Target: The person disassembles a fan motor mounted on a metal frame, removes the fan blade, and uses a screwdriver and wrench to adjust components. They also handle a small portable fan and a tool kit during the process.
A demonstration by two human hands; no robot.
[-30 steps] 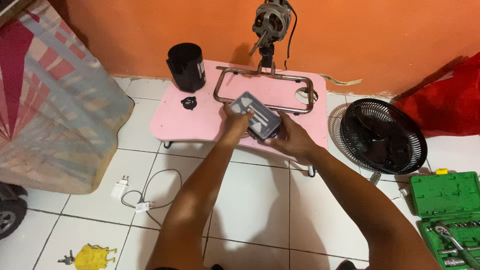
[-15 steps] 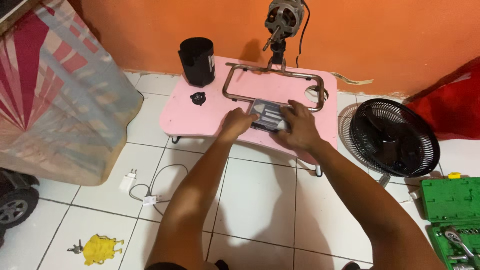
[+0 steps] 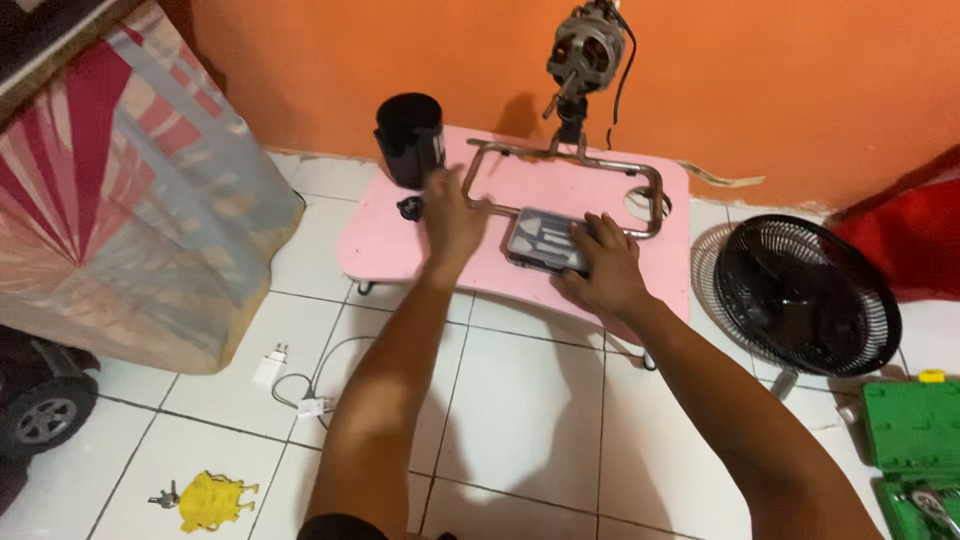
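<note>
1. Head view, now: the right hand [image 3: 603,272] lies flat with spread fingers on the near end of a small grey case [image 3: 547,240], which rests on the pink tabletop [image 3: 520,190] just beside the near bar of a bent metal frame [image 3: 560,180]. The left hand [image 3: 452,215] is off the case, fingers loosely open and holding nothing, reaching over the tabletop toward a small black knob [image 3: 411,208] and the black cylinder [image 3: 410,140] behind it.
2. Step in hand (a judgement): the case looks set down and steadied while the left hand goes for a small part. The next move calls for a fine pinch on the knob without nudging the cylinder.
3. Against the earlier frames: a second ago both hands held the case lifted and tilted; now it lies flat, and the left hand has let go and moved leftward.
4. Around: a motor [image 3: 585,50] stands on a post behind the frame, a black fan grille [image 3: 810,295] lies on the floor, with a green tool case [image 3: 915,450] near it.
</note>
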